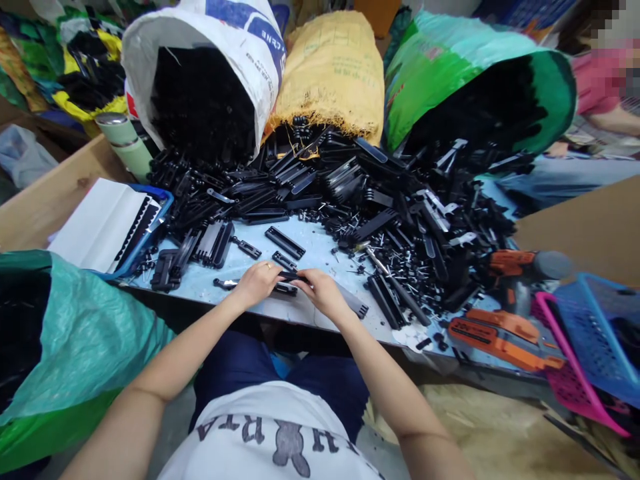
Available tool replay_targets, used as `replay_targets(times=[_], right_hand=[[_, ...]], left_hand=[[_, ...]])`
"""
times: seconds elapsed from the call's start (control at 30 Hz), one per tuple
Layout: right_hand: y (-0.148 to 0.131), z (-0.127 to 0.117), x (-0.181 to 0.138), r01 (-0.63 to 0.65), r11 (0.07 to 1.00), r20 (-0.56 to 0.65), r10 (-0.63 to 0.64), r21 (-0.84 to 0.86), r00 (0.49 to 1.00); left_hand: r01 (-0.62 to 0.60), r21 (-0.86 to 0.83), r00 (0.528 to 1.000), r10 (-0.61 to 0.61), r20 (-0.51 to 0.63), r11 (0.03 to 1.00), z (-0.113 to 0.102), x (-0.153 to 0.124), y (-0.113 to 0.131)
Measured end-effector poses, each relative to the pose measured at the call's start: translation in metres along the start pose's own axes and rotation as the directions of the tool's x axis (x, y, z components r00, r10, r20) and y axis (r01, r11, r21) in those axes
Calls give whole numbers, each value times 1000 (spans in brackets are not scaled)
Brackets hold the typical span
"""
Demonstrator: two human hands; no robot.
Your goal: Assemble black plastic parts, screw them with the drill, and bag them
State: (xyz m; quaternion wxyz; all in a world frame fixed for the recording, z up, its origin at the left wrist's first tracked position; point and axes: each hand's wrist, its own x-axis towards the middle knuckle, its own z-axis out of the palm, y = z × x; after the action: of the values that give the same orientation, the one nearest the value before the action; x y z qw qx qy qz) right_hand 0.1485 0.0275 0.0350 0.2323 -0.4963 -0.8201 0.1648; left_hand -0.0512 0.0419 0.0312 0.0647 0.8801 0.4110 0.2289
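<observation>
A slim black plastic part [289,275] spans the gap between my two hands at the table's front edge. My left hand [257,285] grips its left end, and the fingers of my right hand [320,292] pinch the right end. Just beneath it lies another black piece [286,289], partly covered by my hands. Beyond them a long black channel-shaped part [285,243] rests on the light blue tabletop [320,237], with a smaller black bracket [285,261] in front of it. Several black bars [386,301] lie right of my right hand.
A heap of black parts [300,180] spreads below a white sack [270,67], a yellow sack [330,73] and a green sack [425,73]. Screws [385,257] are scattered at right, near an orange cordless drill [510,263] and baskets [600,320]. Another person's arm [615,121] shows at far right.
</observation>
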Motion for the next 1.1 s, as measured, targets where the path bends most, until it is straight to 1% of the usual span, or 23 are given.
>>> replay_targets(times=[0.07,0.13,0.17,0.2,0.27,0.3,0.33,0.37,0.4,0.47,0.5,0.53,0.57,0.6,0.67,0.7,0.77,0.83,0.9,0.97,1.0,1.03,1.1], right_hand=[[-7,-1,-4,-66,998,-54,65,-10,996],[-12,-3,-7,-118,991,-63,122,65,991],[-12,-4,-8,-129,980,-10,132,154,991],[-11,-5,-8,-137,954,79,121,266,990],[-5,-5,-8,-167,863,270,37,477,962],[-1,-5,-6,-179,827,318,0,533,948],[3,-4,-3,-175,825,313,-3,538,950],[7,-2,0,-155,860,259,28,486,965],[10,1,4,-136,916,179,72,378,981],[15,6,13,-128,989,49,125,69,991],[17,9,16,-131,989,35,134,-70,990],[19,11,19,-129,978,53,139,-163,989],[20,11,21,-122,972,81,141,-198,987],[21,11,22,-119,976,99,138,-181,985],[20,5,22,-116,992,94,120,-42,988],[18,1,21,-111,993,98,106,47,990],[14,-10,17,-102,976,150,73,194,986],[9,-22,12,-96,946,246,17,311,969],[4,-32,7,-111,887,338,-53,448,940],[-1,-36,2,-139,815,399,-120,562,909],[-4,-36,0,-142,800,409,-137,582,902],[-6,-34,-1,-130,813,395,-130,568,909],[-10,-26,-3,-78,894,295,-63,442,954]], left_hand=[[38,4,996,-37,-83,999,2,-5,3],[31,-22,992,-34,-122,999,0,-12,5],[-7,-70,994,-1,-109,998,-3,-15,5],[-58,-140,996,48,-78,988,-6,-18,3],[-130,-285,991,132,-14,950,-11,-22,-3],[-127,-322,991,134,-1,938,-13,-23,-7],[-98,-320,994,105,5,942,-13,-23,-11],[-52,-279,998,56,10,959,-12,-22,-15],[-1,-213,1000,4,18,977,-11,-21,-18],[85,-63,994,-80,71,994,-5,-16,-21],[112,-3,989,-111,99,994,-3,-12,-21],[130,37,985,-134,106,991,-1,-8,-21],[139,61,985,-144,92,988,1,-4,-19],[138,70,988,-142,60,988,1,1,-18],[105,40,994,-105,-1,994,-1,12,-15],[81,-2,997,-81,1,997,-3,17,-14],[45,-145,998,-37,55,988,-10,25,-13],[35,-337,994,1,108,941,-19,27,-13],[29,-521,990,45,130,853,-27,23,-11],[28,-626,988,74,136,780,-31,15,-7],[29,-630,989,70,132,776,-31,10,-4],[36,-599,992,44,119,800,-29,6,-1],[76,-460,996,-50,68,885,-23,-1,4]])
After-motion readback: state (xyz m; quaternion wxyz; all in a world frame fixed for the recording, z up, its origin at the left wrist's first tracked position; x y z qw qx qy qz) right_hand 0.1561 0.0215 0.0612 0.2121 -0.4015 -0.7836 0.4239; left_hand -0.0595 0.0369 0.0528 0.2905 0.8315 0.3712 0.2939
